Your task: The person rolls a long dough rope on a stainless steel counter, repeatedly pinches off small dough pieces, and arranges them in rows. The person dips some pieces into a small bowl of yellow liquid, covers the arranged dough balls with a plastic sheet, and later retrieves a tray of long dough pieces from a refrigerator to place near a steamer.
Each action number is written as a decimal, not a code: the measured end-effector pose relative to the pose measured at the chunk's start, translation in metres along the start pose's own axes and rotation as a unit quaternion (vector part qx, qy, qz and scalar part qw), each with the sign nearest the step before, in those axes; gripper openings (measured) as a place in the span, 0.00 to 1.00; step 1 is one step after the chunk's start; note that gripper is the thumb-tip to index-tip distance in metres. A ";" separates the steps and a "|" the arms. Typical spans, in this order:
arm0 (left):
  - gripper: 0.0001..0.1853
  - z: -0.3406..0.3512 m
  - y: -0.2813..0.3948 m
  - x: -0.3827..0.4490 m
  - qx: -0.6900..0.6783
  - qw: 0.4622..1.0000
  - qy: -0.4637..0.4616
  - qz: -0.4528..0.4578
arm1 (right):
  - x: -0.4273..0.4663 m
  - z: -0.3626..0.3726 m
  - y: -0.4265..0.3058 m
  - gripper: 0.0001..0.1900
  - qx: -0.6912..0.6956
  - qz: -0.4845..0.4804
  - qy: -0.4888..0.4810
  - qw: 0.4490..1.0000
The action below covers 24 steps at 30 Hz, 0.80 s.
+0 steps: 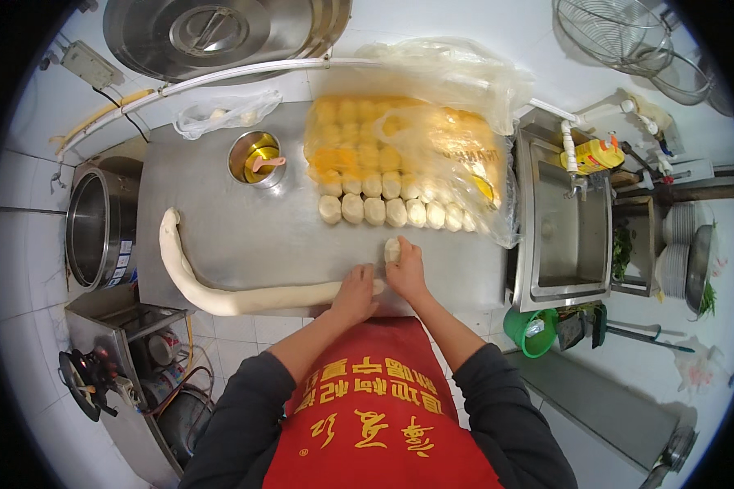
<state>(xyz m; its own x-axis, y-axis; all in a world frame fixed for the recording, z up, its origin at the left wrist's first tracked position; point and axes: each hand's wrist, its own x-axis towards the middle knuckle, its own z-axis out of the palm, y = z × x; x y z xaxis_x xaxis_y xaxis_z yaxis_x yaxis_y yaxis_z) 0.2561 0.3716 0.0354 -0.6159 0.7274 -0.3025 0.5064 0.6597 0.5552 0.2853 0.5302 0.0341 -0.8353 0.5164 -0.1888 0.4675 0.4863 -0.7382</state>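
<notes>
A long rope of pale dough (pixel 238 301) curves along the left side and front edge of the steel table (pixel 263 244). My left hand (pixel 356 294) is closed over the rope's right end. Just right of it, my right hand (pixel 405 269) holds a small piece of dough (pixel 392 249) between thumb and fingers. Beyond my hands, rows of dough pieces (pixel 375 211) stand close together; the back rows lie under yellow and clear plastic bags (pixel 404 134). A metal pot (pixel 255 160) of yellow liquid, probably oil, has a pink-handled utensil inside.
A steel sink (pixel 556 232) adjoins the table on the right, with a green bucket (pixel 538 333) below. A large steel pot (pixel 95 229) stands at the left. A crumpled plastic bag (pixel 226 115) lies near the back wall. Wire strainers (pixel 618 36) hang at upper right.
</notes>
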 end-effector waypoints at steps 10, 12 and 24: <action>0.16 0.003 -0.045 -0.023 0.135 0.987 0.030 0.087 | 0.003 0.012 -0.004 0.20 0.011 0.026 0.053 0.998; 0.15 -0.007 -0.047 -0.025 0.084 0.991 0.016 0.106 | -0.034 0.020 -0.001 0.18 0.075 0.015 0.010 0.997; 0.12 -0.052 -0.005 -0.046 0.044 0.998 0.031 0.025 | -0.070 0.080 -0.029 0.10 0.392 0.259 -0.054 0.881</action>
<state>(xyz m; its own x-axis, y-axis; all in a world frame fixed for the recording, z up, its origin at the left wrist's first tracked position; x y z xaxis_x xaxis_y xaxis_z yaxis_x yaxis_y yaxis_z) 0.2506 0.3256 0.0865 -0.6238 0.7482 -0.2258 0.5871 0.6393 0.4966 0.3069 0.4238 0.0172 -0.6108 0.4360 -0.6610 0.4859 -0.4528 -0.7476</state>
